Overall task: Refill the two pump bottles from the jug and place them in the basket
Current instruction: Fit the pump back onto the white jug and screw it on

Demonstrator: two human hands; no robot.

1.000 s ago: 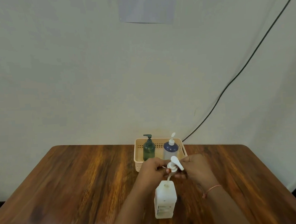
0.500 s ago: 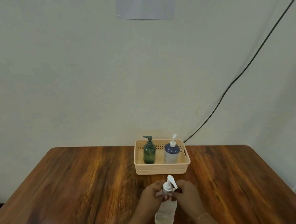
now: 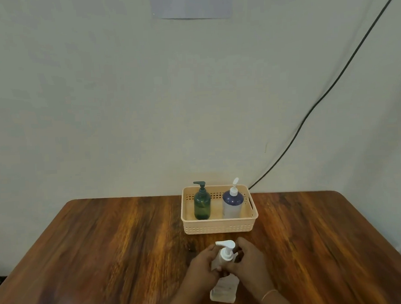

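Note:
A white jug (image 3: 224,290) with a white pump head (image 3: 226,249) stands upright near the table's front edge. My left hand (image 3: 202,267) grips its shoulder from the left. On the other side, my right hand (image 3: 248,264) wraps around the pump collar. A dark green pump bottle (image 3: 202,204) and a blue and white pump bottle (image 3: 232,202) stand upright in the beige basket (image 3: 219,227) at the back of the table.
The brown wooden table (image 3: 107,251) stands against a pale wall. A black cable (image 3: 309,112) runs down the wall to the table's back edge behind the basket. A sheet of paper (image 3: 193,4) hangs high on the wall.
The pump head, held above the jug's open neck a second ago, now sits on the jug. Both hands and the jug have come nearer to me, and the pump nozzle now points left.

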